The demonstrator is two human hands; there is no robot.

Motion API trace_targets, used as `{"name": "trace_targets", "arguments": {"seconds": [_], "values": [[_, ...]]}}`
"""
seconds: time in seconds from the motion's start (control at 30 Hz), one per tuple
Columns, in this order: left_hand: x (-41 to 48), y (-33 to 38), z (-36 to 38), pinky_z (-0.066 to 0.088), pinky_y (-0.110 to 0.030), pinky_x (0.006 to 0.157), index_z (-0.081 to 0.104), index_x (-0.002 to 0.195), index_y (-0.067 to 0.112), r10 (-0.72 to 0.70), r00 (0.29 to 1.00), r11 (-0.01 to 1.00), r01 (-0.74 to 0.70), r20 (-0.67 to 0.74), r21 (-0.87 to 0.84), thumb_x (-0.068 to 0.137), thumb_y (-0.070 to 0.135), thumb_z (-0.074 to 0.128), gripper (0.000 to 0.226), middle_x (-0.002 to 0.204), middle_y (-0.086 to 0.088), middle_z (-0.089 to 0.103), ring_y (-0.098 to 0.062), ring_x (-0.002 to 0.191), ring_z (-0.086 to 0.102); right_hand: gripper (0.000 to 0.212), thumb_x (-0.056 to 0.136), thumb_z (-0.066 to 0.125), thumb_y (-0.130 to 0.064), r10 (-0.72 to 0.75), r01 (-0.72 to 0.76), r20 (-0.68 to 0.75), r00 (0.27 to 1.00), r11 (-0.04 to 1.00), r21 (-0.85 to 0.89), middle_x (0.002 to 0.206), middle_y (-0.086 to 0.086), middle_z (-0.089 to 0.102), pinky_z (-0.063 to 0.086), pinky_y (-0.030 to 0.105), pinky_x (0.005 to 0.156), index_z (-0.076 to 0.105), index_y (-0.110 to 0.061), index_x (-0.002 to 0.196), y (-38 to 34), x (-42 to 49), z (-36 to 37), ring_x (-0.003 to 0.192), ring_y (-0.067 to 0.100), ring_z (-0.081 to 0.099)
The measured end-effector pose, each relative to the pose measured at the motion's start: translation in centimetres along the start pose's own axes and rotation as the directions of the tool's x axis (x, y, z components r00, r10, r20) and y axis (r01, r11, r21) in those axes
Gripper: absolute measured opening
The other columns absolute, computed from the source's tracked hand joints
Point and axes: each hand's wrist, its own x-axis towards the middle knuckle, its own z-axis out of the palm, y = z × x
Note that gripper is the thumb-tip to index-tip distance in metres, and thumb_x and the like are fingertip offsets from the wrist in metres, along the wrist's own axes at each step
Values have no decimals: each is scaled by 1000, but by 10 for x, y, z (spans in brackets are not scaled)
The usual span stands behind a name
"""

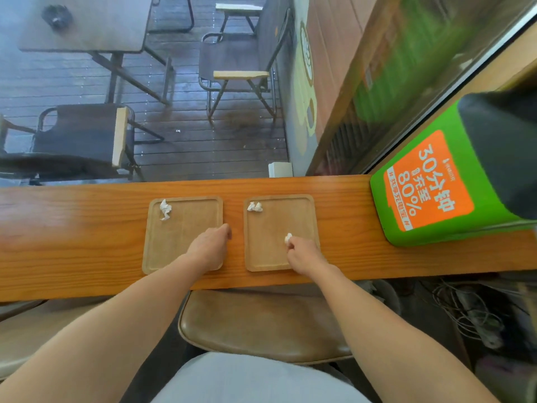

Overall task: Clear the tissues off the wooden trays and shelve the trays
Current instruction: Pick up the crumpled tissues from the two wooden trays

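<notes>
Two square, shallow wooden trays lie side by side on the long orange-brown wooden desk (pixel 343 237), a left tray (pixel 174 242) and a right tray (pixel 270 245), and neither is cleared. The right hand (pixel 302 253) rests over the near right part of the right tray, its fingers pinched shut on a small crumpled white tissue (pixel 288 237) at the fingertips. Beyond that hand, in the tray's far left corner, sits a second white tissue wad (pixel 254 207), untouched. The left hand (pixel 209 245) lies on the right edge of the left tray, fingers curled down at the rim; whether it grips the rim or only steadies it I cannot tell. Far from that hand, in the tray's far left corner, lies a twisted white tissue (pixel 165 210). So the clearing looks only just begun: one tissue is being taken, two remain, and both trays await shelving. No shelf is visible.
</notes>
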Motion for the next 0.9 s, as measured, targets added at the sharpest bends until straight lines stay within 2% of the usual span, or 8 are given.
{"name": "trace_targets", "arguments": {"seconds": [0.07,0.17,0.33,0.43,0.53,0.7,0.77,0.9], "values": [[8,13,-2,58,-41,71,53,107,22,18,999,1000,-19,-36,-2,98,18,45,12,91,-2,65,-19,75,62,31,93,34,-16,17,-17,-1,1000,1000,22,110,10,61,43,35,72,58,-16,112,10,0,-5,86,24,53],[19,31,-4,58,-40,61,49,98,22,43,993,999,-46,-107,-25,100,38,38,20,75,1,63,-17,63,61,17,95,36,-25,40,-41,-45,998,999,-17,96,5,58,43,36,65,51,-19,101,23,3,-8,77,20,53],[37,52,-2,54,-36,49,42,124,26,123,973,992,-118,-197,35,99,36,46,27,79,-2,68,-20,62,63,25,93,38,-25,20,-22,-100,995,999,-26,78,-3,51,37,32,50,42,-29,117,29,12,-6,66,15,51],[51,59,1,54,-35,49,42,128,26,143,960,989,-132,-242,61,98,36,48,32,85,-4,70,-22,64,63,34,96,45,-27,-32,28,-109,993,999,-43,90,1,60,42,34,55,35,-35,128,28,20,1,71,20,56],[66,66,8,56,-38,48,41,124,25,116,957,993,-109,-264,39,100,34,46,26,77,-2,66,-21,58,62,37,98,50,-31,-40,38,-158,987,999,-16,103,2,62,44,34,63,35,-36,132,27,28,10,80,20,54],[86,67,17,56,-41,49,44,101,19,44,968,999,-37,-247,35,99,17,42,4,68,-2,61,-23,52,59,20,101,45,-32,-109,94,-232,967,993,-75,98,1,64,36,29,52,44,-30,121,28,38,18,74,19,53],[88,67,19,54,-40,49,44,94,17,31,968,998,-17,-248,61,96,7,42,10,68,-4,61,-25,53,58,15,101,45,-32,-128,106,-254,959,989,-100,98,3,65,29,27,47,44,-28,115,29,39,17,71,19,52],[87,66,23,55,-40,47,47,96,14,36,968,999,-25,-247,46,97,6,42,9,67,-4,62,-25,52,60,34,96,52,-44,-146,120,-243,959,985,-121,110,0,61,40,32,60,41,-29,124,23,37,16,83,22,59]]}}
